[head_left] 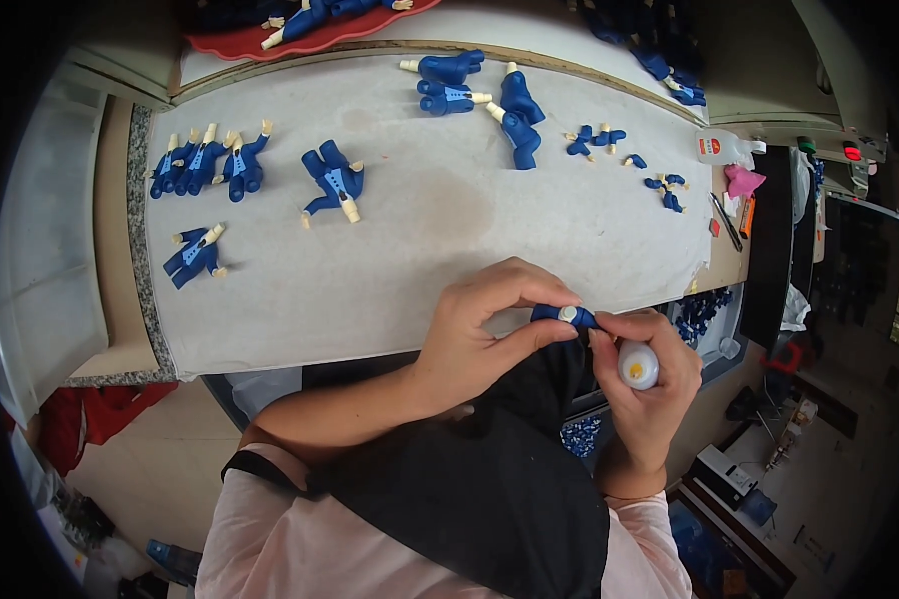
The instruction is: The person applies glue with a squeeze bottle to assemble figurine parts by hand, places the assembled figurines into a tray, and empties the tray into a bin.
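Both hands are busy just off the near edge of the surface [390, 290], toward its right corner. The left hand [466, 321] pinches a small blue figure body [549, 312] between thumb and forefinger, its round cream neck facing up. The right hand [659, 404] has thumb and forefinger closed at the body's right end; whether they grip a separate small piece there is too hidden to tell. That same hand also cradles a white bottle [638, 365] with a yellow tip in its palm.

A group of blue figures with cream hands and necks [205, 162] lies side by side near the far left corner. One more figure [196, 256] lies by the left edge, closer to the person, and another [338, 182] lies farther in. Four armless bodies [517, 136] are clustered near the middle of the far edge. Small blue arms [607, 138] lie in loose clusters toward the far right corner. Along the right edge are a clear bottle [726, 149], a pink piece [743, 181] and an orange tool [747, 218]. Beyond the far edge, a red tray [232, 45] carries more blue figures.
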A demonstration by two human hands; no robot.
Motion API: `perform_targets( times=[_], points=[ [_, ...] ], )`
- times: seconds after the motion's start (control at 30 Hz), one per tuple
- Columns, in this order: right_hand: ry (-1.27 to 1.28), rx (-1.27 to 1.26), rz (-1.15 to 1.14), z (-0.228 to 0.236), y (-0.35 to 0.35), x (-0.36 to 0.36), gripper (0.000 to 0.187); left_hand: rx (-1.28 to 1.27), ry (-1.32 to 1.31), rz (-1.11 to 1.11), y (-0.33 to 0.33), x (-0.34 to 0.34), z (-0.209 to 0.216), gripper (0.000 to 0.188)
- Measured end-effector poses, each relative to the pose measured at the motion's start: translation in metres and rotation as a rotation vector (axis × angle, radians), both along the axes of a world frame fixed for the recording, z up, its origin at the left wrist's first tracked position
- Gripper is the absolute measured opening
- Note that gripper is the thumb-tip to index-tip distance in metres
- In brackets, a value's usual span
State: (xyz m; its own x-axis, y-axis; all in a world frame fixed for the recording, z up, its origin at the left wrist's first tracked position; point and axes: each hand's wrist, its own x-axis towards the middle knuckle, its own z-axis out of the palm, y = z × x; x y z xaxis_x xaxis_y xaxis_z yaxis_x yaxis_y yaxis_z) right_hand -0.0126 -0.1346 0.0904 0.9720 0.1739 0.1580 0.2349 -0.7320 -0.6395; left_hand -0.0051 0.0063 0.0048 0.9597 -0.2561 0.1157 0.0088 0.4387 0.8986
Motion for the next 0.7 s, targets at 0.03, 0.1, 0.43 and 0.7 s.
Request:
perform_targets(
  times=[0.03,0.1,0.43,0.7],
  points=[
    [0.03,0.005,-0.01,0.001,0.001,0.001,0.021,0.009,-0.015,0.016,-0.001,0.0,-0.001,0.023],
    [0.059,0.01,-0.022,0.003,0.001,0.002,0.021,0.018,-0.031,0.031,-0.001,0.0,-0.001,0.024],
    [0.163,-0.009,0.021,0.009,0.0,0.008,0.021,0.03,-0.021,0.08,-0.006,0.0,-0.002,0.021],
    [0.323,-0.036,0.074,0.009,-0.005,0.023,0.019,-0.024,0.158,0.078,-0.008,0.001,-0.002,0.018]
  ],
)
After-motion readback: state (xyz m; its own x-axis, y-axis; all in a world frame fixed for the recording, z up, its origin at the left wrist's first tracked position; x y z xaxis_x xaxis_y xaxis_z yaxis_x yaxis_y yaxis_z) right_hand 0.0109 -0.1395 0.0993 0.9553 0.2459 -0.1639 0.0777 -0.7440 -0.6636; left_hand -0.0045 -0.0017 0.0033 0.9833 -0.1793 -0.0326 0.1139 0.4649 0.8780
